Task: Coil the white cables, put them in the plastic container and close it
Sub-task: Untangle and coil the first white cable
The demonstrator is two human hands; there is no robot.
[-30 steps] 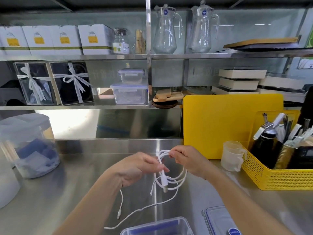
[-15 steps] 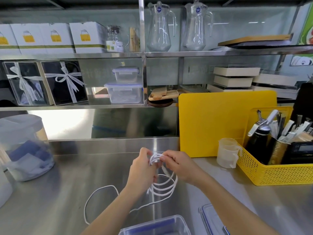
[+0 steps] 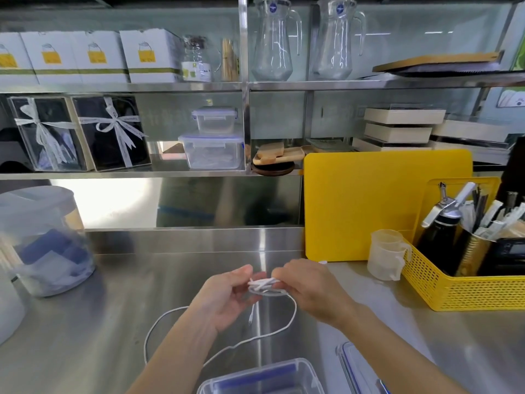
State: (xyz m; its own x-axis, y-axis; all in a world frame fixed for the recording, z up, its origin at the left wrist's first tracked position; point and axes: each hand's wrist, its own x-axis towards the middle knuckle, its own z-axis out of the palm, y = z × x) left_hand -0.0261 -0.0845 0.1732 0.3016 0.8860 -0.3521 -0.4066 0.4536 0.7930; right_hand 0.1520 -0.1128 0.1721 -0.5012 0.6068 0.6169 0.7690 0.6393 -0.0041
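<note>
A café or commercial kitchen: steel bench (image 3: 85, 322), steel shelves (image 3: 170, 87) with glass pitchers (image 3: 274, 41), yellow cutting board (image 3: 369, 206), utensil basket (image 3: 468, 291).

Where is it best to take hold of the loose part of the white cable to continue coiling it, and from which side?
Judging from its lie, grip the white cable on the slack arc just below the right hand, coming from above. There it lifts off the steel counter, near the bundle pinched by both hands; the left hand stays on the bundle.

One head-worn wide-angle camera is looking forward and down (close over the hands) at the shiny stainless-steel table (image 3: 85, 322), also taking in the steel wall shelves (image 3: 170, 87) straight ahead.
</note>
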